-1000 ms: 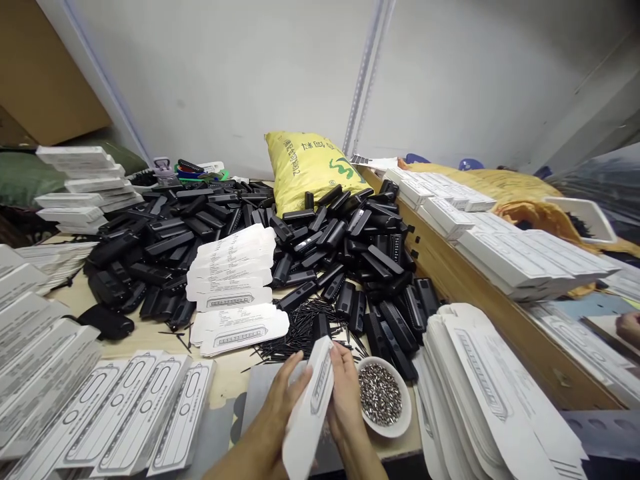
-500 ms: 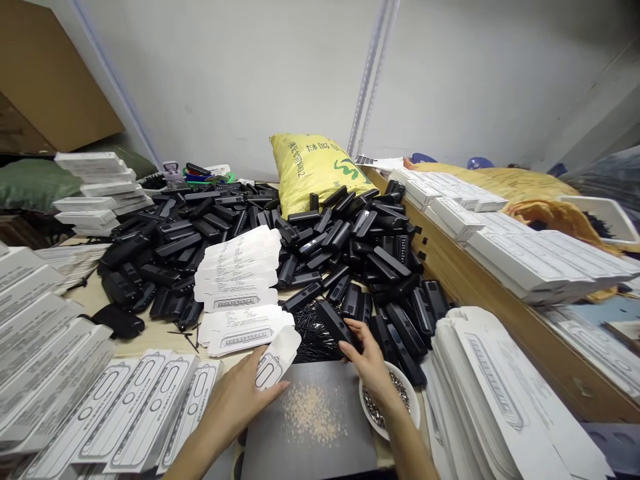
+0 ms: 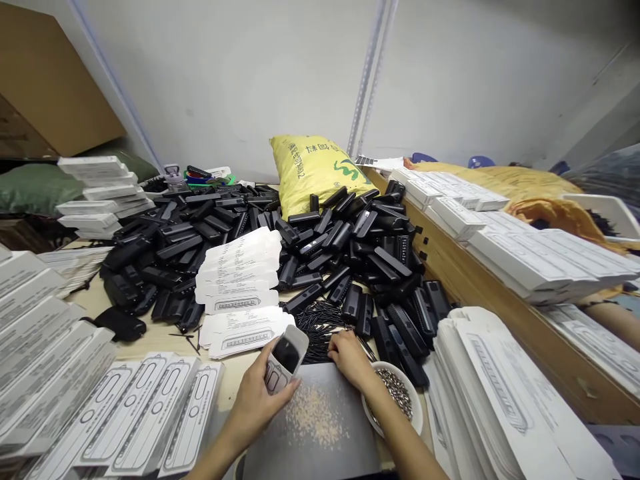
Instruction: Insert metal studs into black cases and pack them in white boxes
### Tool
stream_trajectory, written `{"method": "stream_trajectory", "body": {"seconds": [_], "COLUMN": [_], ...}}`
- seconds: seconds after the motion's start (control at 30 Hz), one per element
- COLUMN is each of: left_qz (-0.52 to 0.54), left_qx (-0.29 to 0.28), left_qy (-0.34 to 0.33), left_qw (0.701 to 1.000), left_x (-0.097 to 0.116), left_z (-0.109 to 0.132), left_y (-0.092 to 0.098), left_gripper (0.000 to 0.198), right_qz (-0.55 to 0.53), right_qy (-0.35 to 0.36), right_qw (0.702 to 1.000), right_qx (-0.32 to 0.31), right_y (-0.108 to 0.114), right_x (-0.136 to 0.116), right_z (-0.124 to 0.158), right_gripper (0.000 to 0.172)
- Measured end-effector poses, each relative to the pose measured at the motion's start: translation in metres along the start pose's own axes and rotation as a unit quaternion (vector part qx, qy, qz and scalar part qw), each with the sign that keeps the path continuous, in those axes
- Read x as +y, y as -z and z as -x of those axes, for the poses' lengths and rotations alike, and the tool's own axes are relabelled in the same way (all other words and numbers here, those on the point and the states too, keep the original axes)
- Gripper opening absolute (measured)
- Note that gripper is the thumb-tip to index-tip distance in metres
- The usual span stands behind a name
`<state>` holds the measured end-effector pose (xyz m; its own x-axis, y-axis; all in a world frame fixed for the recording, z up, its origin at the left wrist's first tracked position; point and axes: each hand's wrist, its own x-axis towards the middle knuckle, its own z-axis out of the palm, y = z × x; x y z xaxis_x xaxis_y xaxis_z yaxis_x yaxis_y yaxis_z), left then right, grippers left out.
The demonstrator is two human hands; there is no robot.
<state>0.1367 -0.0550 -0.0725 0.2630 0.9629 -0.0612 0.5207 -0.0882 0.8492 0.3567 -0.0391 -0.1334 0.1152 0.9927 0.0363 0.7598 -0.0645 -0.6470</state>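
Note:
My left hand (image 3: 260,393) is wrapped round a small white carton (image 3: 281,365). Its end flap is up, and a black device shows inside the open end. My right hand (image 3: 351,359) reaches to a heap of thin black sticks (image 3: 317,328), its fingers curled and pressed together at the heap's edge. What they pinch, if anything, is hidden. Below both hands lies a grey board (image 3: 305,460) with pale crumbs (image 3: 317,413) scattered on it. Under my right forearm stands a white bowl (image 3: 419,417) of small shiny metal pieces (image 3: 395,390).
Black devices (image 3: 180,247) are piled across the table. Flat printed cartons (image 3: 240,333) lie in the middle, with more stacked at right (image 3: 500,387). Filled white boxes (image 3: 145,413) line the left. A yellow sack (image 3: 315,173) stands behind; a wooden ledge (image 3: 480,300) borders the right.
The black device that was in my right hand is now inside the carton in my left hand. My right hand has moved left to the black sticks. The carton's open end has tilted into view.

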Motion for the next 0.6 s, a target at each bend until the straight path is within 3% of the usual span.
{"method": "stream_trajectory", "body": {"seconds": [0.17,0.27,0.37,0.43,0.47,0.53,0.6], "left_qz": [0.048,0.025,-0.008,-0.017,-0.021,-0.029,-0.036], "left_qx": [0.036,0.048,0.039,0.034,0.032,0.031,0.027], "left_qy": [0.006,-0.008,-0.018,-0.023,-0.029,-0.051,-0.079], "left_qw": [0.998,0.998,0.999,0.999,0.999,0.998,0.996], "left_x": [0.013,0.017,0.019,0.018,0.018,0.015,0.012], "left_z": [-0.003,-0.008,-0.012,-0.013,-0.013,-0.012,-0.011], "left_y": [-0.021,-0.030,-0.035,-0.038,-0.039,-0.041,-0.042], "left_gripper": [0.073,0.070,0.068,0.070,0.071,0.070,0.070], "right_qz": [-0.023,-0.132,-0.364,-0.446,-0.429,-0.303,-0.155], "right_qy": [0.020,0.007,-0.020,0.001,0.029,0.099,0.156], "right_qw": [0.999,0.989,0.927,0.890,0.898,0.945,0.975], "right_qx": [0.013,0.060,0.090,0.092,0.091,0.074,0.023], "right_y": [0.000,0.012,0.028,0.042,0.050,0.066,0.081], "right_x": [0.011,0.005,-0.014,-0.031,-0.039,-0.054,-0.065], "right_z": [0.001,0.000,0.005,0.013,0.018,0.027,0.034], "right_gripper": [0.016,0.015,0.015,0.023,0.021,0.013,0.024]}}
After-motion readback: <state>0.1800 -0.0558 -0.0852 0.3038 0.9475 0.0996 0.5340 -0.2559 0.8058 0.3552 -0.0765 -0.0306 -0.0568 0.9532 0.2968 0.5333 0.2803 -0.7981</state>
